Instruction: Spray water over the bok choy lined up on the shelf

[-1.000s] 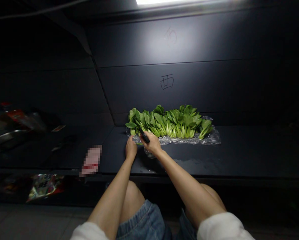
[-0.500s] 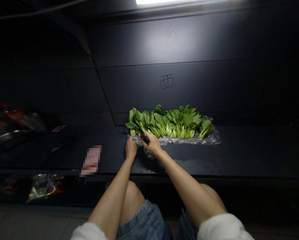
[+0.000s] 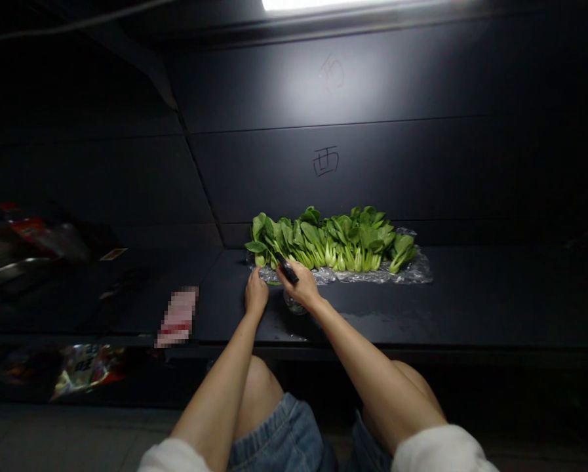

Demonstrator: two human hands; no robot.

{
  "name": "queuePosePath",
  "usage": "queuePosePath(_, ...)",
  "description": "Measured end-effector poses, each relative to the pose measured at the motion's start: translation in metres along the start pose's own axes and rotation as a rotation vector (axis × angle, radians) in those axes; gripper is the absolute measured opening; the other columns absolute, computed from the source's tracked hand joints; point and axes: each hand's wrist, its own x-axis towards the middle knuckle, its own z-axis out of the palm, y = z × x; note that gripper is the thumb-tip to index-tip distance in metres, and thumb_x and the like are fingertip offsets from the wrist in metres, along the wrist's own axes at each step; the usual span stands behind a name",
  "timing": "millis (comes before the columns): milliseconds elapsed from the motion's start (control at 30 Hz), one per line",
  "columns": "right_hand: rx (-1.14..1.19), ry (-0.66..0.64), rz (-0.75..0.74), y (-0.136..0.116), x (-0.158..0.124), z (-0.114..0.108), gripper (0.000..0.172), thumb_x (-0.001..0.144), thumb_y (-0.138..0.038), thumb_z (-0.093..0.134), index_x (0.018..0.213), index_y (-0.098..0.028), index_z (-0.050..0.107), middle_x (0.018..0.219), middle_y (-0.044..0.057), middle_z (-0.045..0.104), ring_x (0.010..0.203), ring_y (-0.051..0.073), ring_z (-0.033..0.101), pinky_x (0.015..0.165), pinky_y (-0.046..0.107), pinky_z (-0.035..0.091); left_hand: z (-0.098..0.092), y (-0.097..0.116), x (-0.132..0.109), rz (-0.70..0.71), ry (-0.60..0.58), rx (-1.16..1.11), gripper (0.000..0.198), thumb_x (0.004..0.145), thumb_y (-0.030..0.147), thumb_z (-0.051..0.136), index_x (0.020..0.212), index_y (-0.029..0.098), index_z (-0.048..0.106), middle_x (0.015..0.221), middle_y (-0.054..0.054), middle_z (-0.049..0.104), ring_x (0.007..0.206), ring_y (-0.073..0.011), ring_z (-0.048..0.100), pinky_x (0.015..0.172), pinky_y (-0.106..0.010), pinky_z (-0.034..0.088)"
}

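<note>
Head view: a long row of green bok choy (image 3: 330, 246) lies left to right across the dark counter (image 3: 495, 295) at frame centre, on clear bubble wrap (image 3: 411, 273), pale stems toward the person. The right hand (image 3: 303, 286) is closed around a slim black handle (image 3: 288, 269), its long axis slanting up-left into the row's left end; any blade is hidden. The left hand (image 3: 257, 295), fingers together, visibly holding nothing, sits just below that end, the nearer hand to it. Whether it touches a stem cannot be told.
</note>
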Motion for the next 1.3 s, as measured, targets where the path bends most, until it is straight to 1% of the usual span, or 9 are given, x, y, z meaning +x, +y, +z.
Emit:
queuePosePath(100,0.002,-0.025,0.015,-0.003,0.001,-0.002,0.021,0.094,-0.038,0.053,0.096,-0.021,0.064,0.091,0.006,0.07,0.087,0.021,0.064,0.077,0.028,0.047,0.0,0.001,-0.001,0.001,0.018,-0.012,0.051,0.086,0.007,0.037,0.134,0.015,0.053,0.139,-0.014,0.058,0.13,-0.0218,0.054,0.11,-0.036,0.042)
queuePosePath(233,-0.04,-0.056,0.046,-0.007,0.004,-0.003,0.022,0.094,-0.038,0.055,0.1,-0.02,0.066,0.094,0.007,0.071,0.09,0.022,0.065,0.077,0.028,0.046,-0.001,0.002,-0.002,0.002,0.048,-0.012,0.051,0.086,0.005,0.035,0.132,0.013,0.054,0.141,-0.015,0.056,0.133,-0.0211,0.051,0.112,-0.034,0.04)
queuePosePath(367,-0.105,-0.09,0.075,-0.01,0.006,-0.002,0.023,0.094,-0.038,0.054,0.099,-0.021,0.067,0.091,0.007,0.071,0.085,0.021,0.065,0.074,0.027,0.045,0.0,0.002,-0.002,-0.002,0.073,-0.022,0.051,0.086,0.005,0.035,0.132,0.015,0.056,0.143,-0.013,0.055,0.135,-0.0199,0.049,0.113,-0.034,0.039)
queuePosePath(500,-0.122,-0.113,0.066,-0.012,0.008,-0.001,0.024,0.094,-0.039,0.055,0.103,-0.021,0.067,0.094,0.007,0.072,0.087,0.021,0.065,0.075,0.027,0.045,0.0,0.001,-0.001,0.012,0.049,-0.009,0.051,0.085,0.004,0.035,0.131,0.011,0.056,0.142,-0.015,0.055,0.137,-0.021,0.047,0.114,-0.034,0.038)
queuePosePath(600,-0.093,-0.116,0.062,-0.012,0.009,0.0,0.026,0.094,-0.04,0.055,0.106,-0.02,0.066,0.097,0.007,0.072,0.091,0.021,0.065,0.077,0.027,0.046,-0.001,0.001,0.002,0.011,0.039,-0.012,0.051,0.084,0.004,0.036,0.13,0.012,0.056,0.141,-0.015,0.056,0.135,-0.021,0.049,0.114,-0.034,0.037)
queuePosePath(767,-0.075,-0.104,0.062,-0.01,0.009,-0.001,0.023,0.094,-0.039,0.055,0.101,-0.02,0.066,0.094,0.006,0.071,0.088,0.02,0.065,0.076,0.027,0.046,-0.006,-0.001,0.008,0.011,0.062,-0.035,0.051,0.082,0.003,0.037,0.128,0.01,0.057,0.138,-0.015,0.059,0.132,-0.0202,0.051,0.115,-0.034,0.036)
queuePosePath(933,-0.095,-0.083,0.082,-0.01,0.008,-0.002,0.022,0.094,-0.039,0.054,0.094,-0.021,0.066,0.088,0.005,0.07,0.084,0.02,0.064,0.074,0.026,0.045,-0.018,-0.011,0.016,0.004,0.086,-0.023,0.05,0.085,0.004,0.035,0.129,0.011,0.057,0.137,-0.015,0.059,0.133,-0.0205,0.051,0.116,-0.035,0.036)
queuePosePath(1033,-0.087,-0.096,0.07,-0.01,0.008,-0.002,0.024,0.095,-0.041,0.054,0.099,-0.021,0.066,0.093,0.006,0.071,0.088,0.021,0.065,0.076,0.027,0.045,-0.021,-0.018,0.016,-0.016,0.089,0.016,0.05,0.086,0.005,0.034,0.131,0.008,0.056,0.139,-0.018,0.057,0.134,-0.0229,0.05,0.115,-0.036,0.037)
queuePosePath(1300,-0.093,-0.102,0.047,-0.011,0.012,0.007,0.029,0.094,-0.042,0.055,0.11,-0.021,0.066,0.102,0.008,0.073,0.093,0.021,0.066,0.08,0.028,0.047,-0.02,-0.018,0.011,-0.018,0.059,0.053,0.049,0.088,0.006,0.035,0.132,0.013,0.056,0.14,-0.016,0.057,0.131,-0.0238,0.054,0.113,-0.038,0.04)
